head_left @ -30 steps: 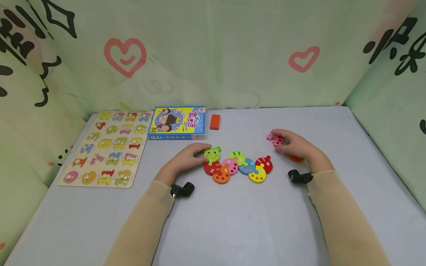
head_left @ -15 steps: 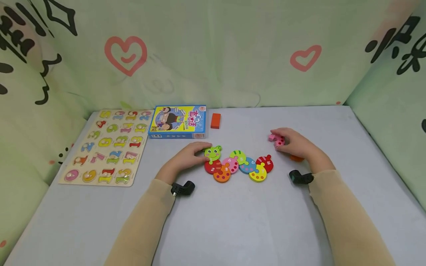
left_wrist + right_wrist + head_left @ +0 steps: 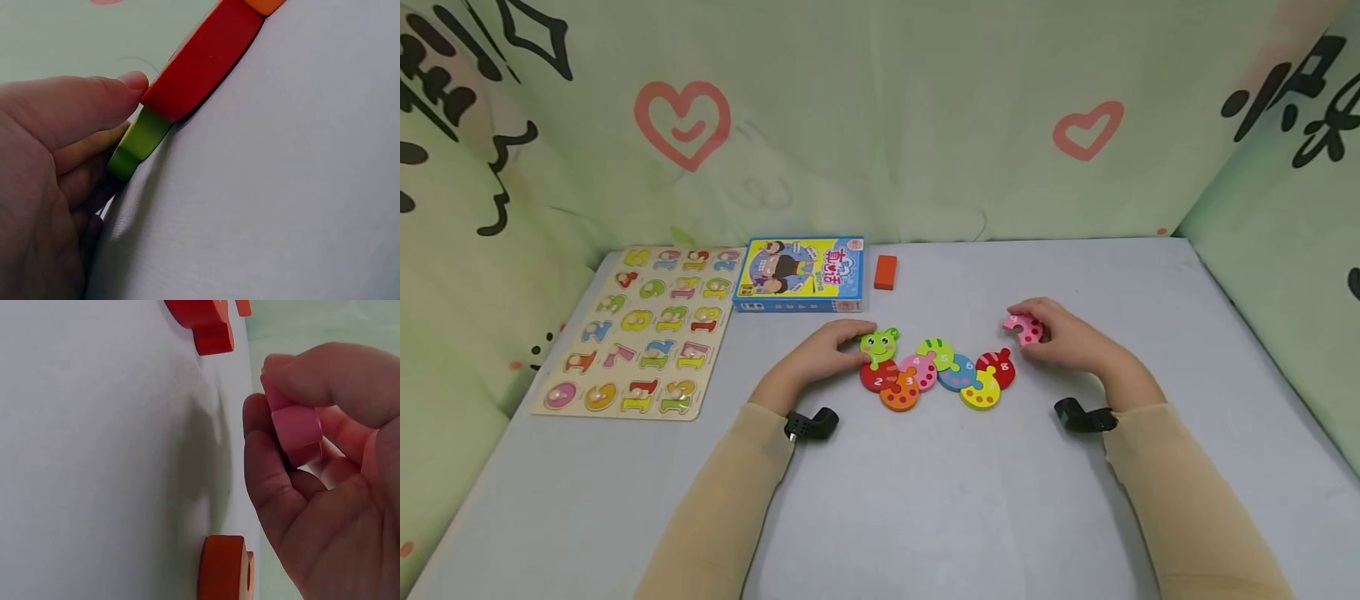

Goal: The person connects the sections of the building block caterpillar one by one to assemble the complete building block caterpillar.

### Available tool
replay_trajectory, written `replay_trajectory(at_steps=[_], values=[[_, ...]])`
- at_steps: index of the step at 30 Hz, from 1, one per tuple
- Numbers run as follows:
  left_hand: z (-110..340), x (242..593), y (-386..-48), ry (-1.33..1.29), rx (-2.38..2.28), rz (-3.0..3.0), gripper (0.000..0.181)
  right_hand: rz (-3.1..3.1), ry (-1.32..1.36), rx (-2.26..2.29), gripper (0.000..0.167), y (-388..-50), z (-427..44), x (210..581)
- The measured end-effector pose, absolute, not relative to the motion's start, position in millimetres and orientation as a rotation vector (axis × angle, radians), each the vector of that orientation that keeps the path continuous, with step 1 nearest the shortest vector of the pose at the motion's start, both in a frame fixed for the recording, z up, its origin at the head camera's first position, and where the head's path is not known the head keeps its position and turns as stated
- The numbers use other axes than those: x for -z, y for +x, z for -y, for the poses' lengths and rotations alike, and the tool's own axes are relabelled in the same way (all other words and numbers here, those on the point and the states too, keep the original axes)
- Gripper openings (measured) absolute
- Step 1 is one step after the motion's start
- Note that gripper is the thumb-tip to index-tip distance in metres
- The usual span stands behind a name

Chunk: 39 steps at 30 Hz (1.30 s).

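Note:
A row of joined, numbered caterpillar puzzle pieces [image 3: 957,374] lies on the table, with a smiling green caterpillar head [image 3: 877,347] at its left end. My left hand [image 3: 812,360] grips that head at its left side, thumb below and fingers above; in the left wrist view the thumb meets the red piece [image 3: 206,59] beside the green one [image 3: 142,137]. Between thumb and fingers of my right hand [image 3: 1066,335] is a pink spotted puzzle piece [image 3: 1026,328], held above the table near the row's red right-end piece [image 3: 996,369].
A number board [image 3: 640,333] lies at the left, beside a blue and yellow box [image 3: 797,275]. An orange block [image 3: 885,272] sits right of the box. In the right wrist view an orange piece [image 3: 220,569] stands below my hand. Cloth walls enclose the table's back and sides.
My right hand has shifted slightly towards me, and the pink piece has turned in its fingers. The orange piece beside that hand has gone out of sight in the head view. The left hand stays put.

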<state>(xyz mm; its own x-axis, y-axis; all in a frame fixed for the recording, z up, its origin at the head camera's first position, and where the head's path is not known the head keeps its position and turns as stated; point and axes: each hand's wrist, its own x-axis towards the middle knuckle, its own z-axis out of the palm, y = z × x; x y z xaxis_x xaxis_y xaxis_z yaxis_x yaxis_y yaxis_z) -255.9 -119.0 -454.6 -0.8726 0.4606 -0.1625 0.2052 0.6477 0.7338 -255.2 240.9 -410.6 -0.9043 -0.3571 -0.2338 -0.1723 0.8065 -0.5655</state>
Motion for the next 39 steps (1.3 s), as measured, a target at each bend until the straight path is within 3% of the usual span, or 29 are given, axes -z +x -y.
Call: replay_trajectory(at_steps=[11,26,39], values=[[120.6,456.3,-254.8,0.501,-1.085,-2.518,0.051,-2.576,-0.500,0.877,0.056,-242.1,-237.5,419.3],[119.9,456.0,-254.3,0.496,-1.076,-2.525,0.051,-2.545,-0.441,0.874,0.057,-238.1,-233.6,421.8],[119.1,455.8,-256.0,0.502,-1.067,-2.529,0.052,-2.587,-0.381,0.770,0.066,-236.1,-235.1,418.1]])
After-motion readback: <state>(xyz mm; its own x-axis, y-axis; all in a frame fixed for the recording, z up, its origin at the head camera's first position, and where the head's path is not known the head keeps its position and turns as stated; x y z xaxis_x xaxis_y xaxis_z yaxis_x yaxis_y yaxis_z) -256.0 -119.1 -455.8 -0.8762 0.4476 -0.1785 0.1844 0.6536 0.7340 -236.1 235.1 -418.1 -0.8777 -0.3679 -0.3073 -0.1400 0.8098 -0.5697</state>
